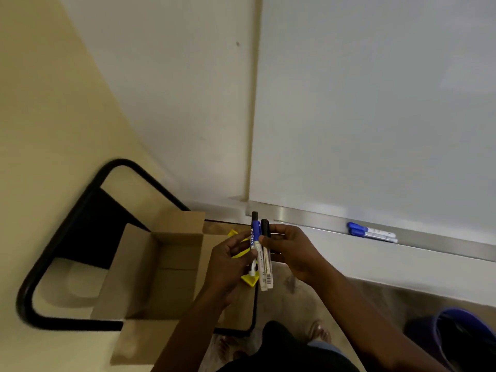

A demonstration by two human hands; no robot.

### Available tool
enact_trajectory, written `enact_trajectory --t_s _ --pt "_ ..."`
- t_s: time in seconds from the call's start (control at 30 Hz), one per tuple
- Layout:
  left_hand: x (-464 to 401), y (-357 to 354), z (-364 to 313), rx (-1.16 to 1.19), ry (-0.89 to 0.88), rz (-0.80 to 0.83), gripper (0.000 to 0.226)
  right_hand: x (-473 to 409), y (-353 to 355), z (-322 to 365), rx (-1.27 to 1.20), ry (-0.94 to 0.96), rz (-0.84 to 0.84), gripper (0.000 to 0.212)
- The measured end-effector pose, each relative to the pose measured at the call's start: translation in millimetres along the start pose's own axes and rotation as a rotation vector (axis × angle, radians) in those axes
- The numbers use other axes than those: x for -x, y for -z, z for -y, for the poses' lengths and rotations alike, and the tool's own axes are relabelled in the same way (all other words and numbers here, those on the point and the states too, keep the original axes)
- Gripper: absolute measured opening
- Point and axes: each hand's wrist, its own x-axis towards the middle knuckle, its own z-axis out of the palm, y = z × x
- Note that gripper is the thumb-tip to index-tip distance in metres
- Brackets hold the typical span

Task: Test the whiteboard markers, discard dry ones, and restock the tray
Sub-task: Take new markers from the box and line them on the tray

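Evidently both hands, left (230,260) and right (292,251), gripped markers (261,253) for restocking; next, carrying them right to the tray (429,238)

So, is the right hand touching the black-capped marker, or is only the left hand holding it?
Touching. In the head view, the right hand pinches the black-capped marker just below its cap, with no gap at the fingertips. The left hand also grips the bundle lower down.

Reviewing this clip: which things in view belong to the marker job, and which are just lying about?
Job: markers in hand, held by left hand and right hand; two blue-capped markers on the tray; whiteboard; cardboard box.
Lying about: yellow item; black-framed chair; purple bin.
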Motion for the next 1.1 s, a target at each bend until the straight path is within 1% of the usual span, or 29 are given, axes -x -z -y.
enact_trajectory --t_s 0.2,0.3,0.43,0.53,0.7,0.8,0.9,1.0,1.1 --pt "-2 -63 10 -0.103 -0.046 -0.028 0.038 23 56 -1 0.1 0.152 -0.107 0.028" --pt "-4 -101 17 -0.175 -0.07 -0.026 0.037 34 87 -4 0.106 0.183 -0.18 0.03" --pt "-7 -154 25 -0.242 -0.093 0.035 0.038 47 137 -7 0.0 0.161 -0.285 0.024" --pt "-7 -194 31 -0.305 -0.104 0.084 0.04 54 177 -11 -0.116 0.106 -0.356 0.027" --pt "-9 -255 46 -0.375 -0.08 0.12 0.038 67 242 -17 -0.236 0.094 -0.407 0.028" --pt "-11 -289 57 -0.441 -0.068 0.127 0.037 75 278 -21 -0.254 0.084 -0.428 0.029" --pt "-9 -321 72 -0.56 -0.089 0.15 0.039 85 307 -28 -0.223 0.045 -0.446 0.027" --pt "-6 -351 81 -0.704 -0.115 0.206 0.038 96 333 -37 -0.133 0.027 -0.458 0.028" --pt "-4 -374 86 -0.741 -0.114 0.231 0.034 104 359 -43 -0.018 0.027 -0.488 0.033"
